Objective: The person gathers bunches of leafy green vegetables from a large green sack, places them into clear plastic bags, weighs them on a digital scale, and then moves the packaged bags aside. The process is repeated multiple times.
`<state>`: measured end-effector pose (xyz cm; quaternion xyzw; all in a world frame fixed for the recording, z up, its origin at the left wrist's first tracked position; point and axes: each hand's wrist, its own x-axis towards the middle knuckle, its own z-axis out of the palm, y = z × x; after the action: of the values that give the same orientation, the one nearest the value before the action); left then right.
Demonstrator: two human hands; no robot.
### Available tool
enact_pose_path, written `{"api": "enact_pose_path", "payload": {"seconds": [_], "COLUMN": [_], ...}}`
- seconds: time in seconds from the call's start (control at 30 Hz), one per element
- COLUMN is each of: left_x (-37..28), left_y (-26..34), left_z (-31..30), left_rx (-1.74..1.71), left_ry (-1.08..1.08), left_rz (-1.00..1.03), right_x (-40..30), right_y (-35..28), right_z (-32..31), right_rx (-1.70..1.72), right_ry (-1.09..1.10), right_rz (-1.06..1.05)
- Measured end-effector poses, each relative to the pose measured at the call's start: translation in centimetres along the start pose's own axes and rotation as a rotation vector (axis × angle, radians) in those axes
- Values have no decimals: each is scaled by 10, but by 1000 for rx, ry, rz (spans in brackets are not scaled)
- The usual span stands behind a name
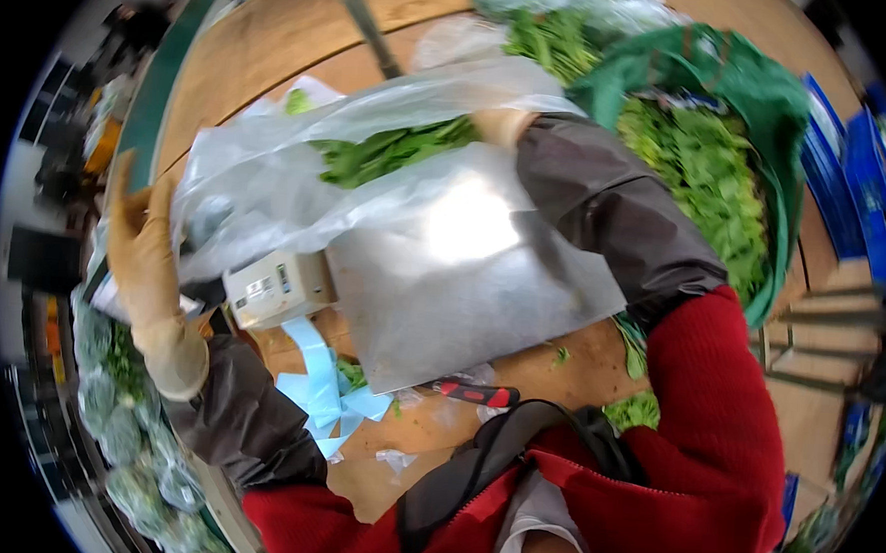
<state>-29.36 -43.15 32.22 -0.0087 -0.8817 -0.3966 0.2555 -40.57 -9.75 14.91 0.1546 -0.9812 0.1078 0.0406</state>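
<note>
My left hand (pixel 144 249), in a tan glove, is raised at the left with its fingers apart and nothing in it. It is beside the left end of a clear plastic bag (pixel 260 184). Dark green leafy vegetables (pixel 393 154) lie in the bag. My right hand (pixel 501 126), gloved too, reaches to the right end of these leaves; its fingers are hidden among the leaves and plastic. The bag lies against the far part of a metal scale plate (pixel 441 306), which reflects a bright glare. A pale scale body or device (pixel 273 290) bearing labels adjoins the plate's left side.
A green sack (pixel 790 182) of leafy greens (pixel 696 184) stands at the right, near blue crates (pixel 868 186). Light blue strips (pixel 321 375) and a red-black handled tool (pixel 478 393) lie on the wooden table (pixel 558 380). Bagged vegetables (pixel 123 432) line the lower left. A metal post (pixel 366 25) rises behind.
</note>
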Motion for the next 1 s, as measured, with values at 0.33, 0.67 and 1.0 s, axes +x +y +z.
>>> {"api": "enact_pose_path", "payload": {"seconds": [0.33,0.67,1.0], "left_x": [-207,-397,-398], "left_y": [121,145,143], "left_z": [225,451,442], "left_rx": [-660,342,-148], "left_ry": [-723,-1078,-1254], "left_rz": [358,466,259], "right_x": [-342,-444,-445], "right_y": [-5,100,128], "right_z": [50,89,82], "right_rx": [1318,1369,1674], "right_ry": [311,694,696], "right_rz": [573,1414,1240]}}
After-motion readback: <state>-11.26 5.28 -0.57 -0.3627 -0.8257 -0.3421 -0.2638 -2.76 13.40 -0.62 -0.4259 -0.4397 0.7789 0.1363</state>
